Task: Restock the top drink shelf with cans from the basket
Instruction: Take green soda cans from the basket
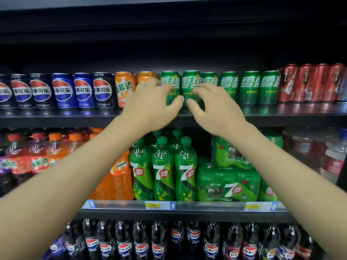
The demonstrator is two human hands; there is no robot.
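Note:
The top shelf (281,114) carries a front row of cans: dark and blue Pepsi cans (62,90), orange Mirinda cans (124,87), green Sprite cans (190,81) and red cans (304,82). Both my hands are raised to the green cans. My left hand (150,104) hovers with curled, spread fingers in front of the leftmost green can (169,76) and the second orange can. My right hand (216,107) is spread over the third green can (209,76). My thumbs flank the second green can. Neither hand visibly closes on a can. The basket is out of view.
The middle shelf holds orange Mirinda bottles (120,177), green 7-Up bottles (163,169) and shrink-wrapped green can packs (228,182), with price tags (159,205) on its edge. Pepsi bottles (142,241) fill the lowest shelf. A dark gap lies above the can row.

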